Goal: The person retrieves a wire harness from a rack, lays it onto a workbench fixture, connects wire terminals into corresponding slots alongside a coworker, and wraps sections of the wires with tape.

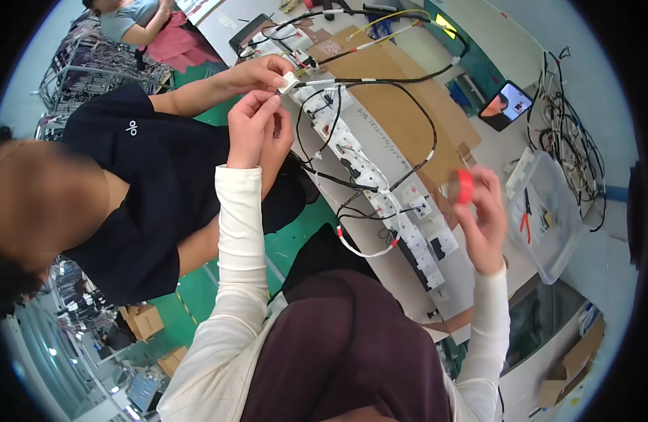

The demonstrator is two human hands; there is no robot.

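At the far end of the long wiring board [352,151], my left hand [250,126] is closed in a pinch right beside a white connector [289,83]. What lies between its fingertips is too small to make out. A co-worker's hand [257,72] grips that connector from the far side, and their other hand lies partly hidden behind mine. Raised over the right side of the table, my right hand [484,221] holds a roll of red tape [464,186] between thumb and fingers. Black cables [380,81] run from the connector area and loop across the board.
A co-worker in a dark shirt [120,190] is close on my left. To the right are a phone [507,105], a clear plastic bin [552,243] with orange-handled pliers [525,219], and a cable bundle [559,126]. Brown cardboard [401,105] lies under the cables.
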